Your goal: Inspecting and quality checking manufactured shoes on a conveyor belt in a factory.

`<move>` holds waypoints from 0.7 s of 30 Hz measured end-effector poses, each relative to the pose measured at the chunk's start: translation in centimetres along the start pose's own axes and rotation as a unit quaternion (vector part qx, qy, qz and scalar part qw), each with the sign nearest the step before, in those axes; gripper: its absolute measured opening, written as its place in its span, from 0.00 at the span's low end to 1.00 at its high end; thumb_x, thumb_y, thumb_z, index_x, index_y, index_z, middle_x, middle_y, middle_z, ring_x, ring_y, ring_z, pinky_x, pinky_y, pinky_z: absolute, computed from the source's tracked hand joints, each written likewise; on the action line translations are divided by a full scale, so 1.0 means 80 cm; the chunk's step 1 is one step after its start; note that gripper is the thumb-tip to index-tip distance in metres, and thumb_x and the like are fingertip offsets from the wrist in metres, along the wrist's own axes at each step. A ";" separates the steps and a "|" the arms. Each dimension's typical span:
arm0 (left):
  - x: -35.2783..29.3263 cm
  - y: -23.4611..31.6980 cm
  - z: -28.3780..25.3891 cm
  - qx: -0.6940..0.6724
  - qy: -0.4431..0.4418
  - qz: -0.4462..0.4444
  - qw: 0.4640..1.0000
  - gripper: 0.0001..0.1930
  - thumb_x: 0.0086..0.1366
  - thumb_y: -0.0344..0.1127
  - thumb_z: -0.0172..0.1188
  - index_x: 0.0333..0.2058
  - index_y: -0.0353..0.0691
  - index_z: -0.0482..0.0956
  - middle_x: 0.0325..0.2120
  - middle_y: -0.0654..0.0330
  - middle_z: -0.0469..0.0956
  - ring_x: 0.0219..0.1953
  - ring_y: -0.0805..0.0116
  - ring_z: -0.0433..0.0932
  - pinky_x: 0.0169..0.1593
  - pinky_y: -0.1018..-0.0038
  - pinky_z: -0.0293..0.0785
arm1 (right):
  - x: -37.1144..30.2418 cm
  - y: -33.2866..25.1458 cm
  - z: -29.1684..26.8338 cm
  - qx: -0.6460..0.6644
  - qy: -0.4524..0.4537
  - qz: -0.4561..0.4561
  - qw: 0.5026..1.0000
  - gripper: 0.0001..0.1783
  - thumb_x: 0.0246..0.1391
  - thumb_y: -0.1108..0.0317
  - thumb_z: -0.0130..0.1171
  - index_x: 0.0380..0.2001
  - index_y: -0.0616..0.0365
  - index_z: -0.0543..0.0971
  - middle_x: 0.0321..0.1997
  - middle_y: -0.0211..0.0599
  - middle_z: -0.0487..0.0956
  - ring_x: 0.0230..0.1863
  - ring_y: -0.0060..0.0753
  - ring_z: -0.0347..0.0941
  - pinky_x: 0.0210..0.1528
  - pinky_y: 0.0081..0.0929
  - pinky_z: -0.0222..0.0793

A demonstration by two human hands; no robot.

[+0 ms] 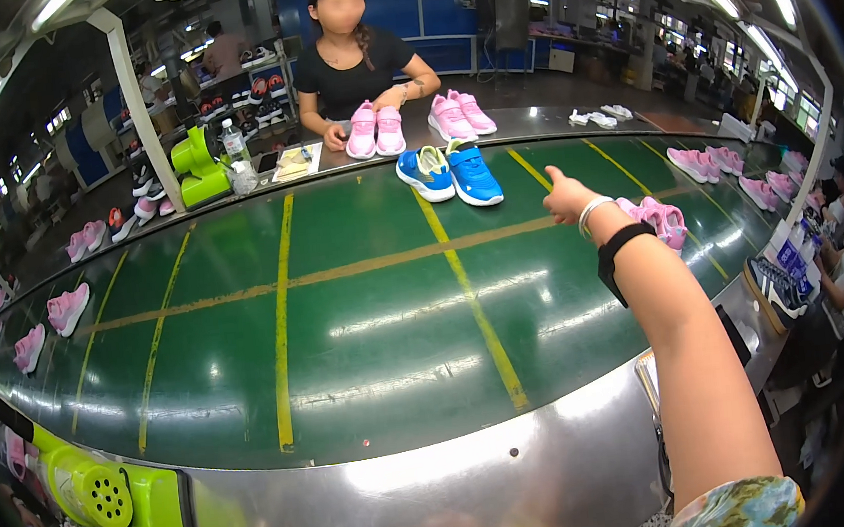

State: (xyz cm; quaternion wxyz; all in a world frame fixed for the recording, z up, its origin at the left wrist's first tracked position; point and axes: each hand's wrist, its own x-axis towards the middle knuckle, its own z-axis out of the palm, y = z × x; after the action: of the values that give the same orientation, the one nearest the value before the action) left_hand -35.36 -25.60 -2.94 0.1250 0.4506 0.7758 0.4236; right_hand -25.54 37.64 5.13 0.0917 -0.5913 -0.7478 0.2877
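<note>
My right hand (569, 197) is stretched out over the green conveyor belt (370, 358), a white bangle and a black band on its wrist. Its thumb stands up, apart from the partly curled fingers, and nothing shows in its grasp. To its left, a short gap away, sits a pair of blue shoes (473, 177) with white soles, at the belt's far side. Behind my wrist, partly hidden by it, rests a pair of pink shoes (672, 226). My left hand is out of the picture.
Across the belt a person (359, 58) in black stands behind two pink pairs (376, 132) on a metal ledge. Green machines (197, 168) flank the belt at far left and near left. More pink shoes (69, 310) ride at both ends. A dark shoe (777, 288) stands at right.
</note>
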 end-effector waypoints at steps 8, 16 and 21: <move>-0.001 -0.013 -0.006 -0.024 -0.015 -0.025 0.999 0.05 0.53 0.28 0.62 0.30 0.37 0.78 0.30 0.54 0.77 0.33 0.57 0.76 0.39 0.68 0.72 | -0.259 0.071 0.065 0.023 -0.266 -0.119 0.956 0.39 0.54 0.58 0.57 0.65 0.53 0.52 0.37 0.46 0.80 0.34 0.33 0.78 0.37 0.29 0.73; 0.006 -0.027 -0.016 -0.036 -0.012 0.014 0.999 0.03 0.56 0.27 0.59 0.30 0.35 0.77 0.29 0.54 0.77 0.33 0.60 0.76 0.40 0.70 0.72 | -0.459 0.158 0.089 0.072 -0.312 -0.129 0.939 0.29 0.57 0.59 0.54 0.59 0.54 0.62 0.39 0.38 0.79 0.38 0.35 0.76 0.40 0.31 0.71; 0.007 -0.031 -0.019 -0.028 -0.016 0.005 0.999 0.03 0.56 0.26 0.58 0.30 0.34 0.77 0.28 0.55 0.77 0.31 0.62 0.76 0.38 0.71 0.72 | -0.511 0.188 0.123 0.172 -0.192 -0.167 0.952 0.18 0.55 0.63 0.56 0.48 0.58 0.73 0.36 0.38 0.78 0.37 0.36 0.76 0.40 0.31 0.71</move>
State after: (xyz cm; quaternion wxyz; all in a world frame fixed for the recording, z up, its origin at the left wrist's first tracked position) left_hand -38.02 -26.58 -3.82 0.1478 0.4574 0.7591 0.4390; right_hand -6.08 -1.79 -2.72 0.0935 -0.3666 -0.7784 0.5010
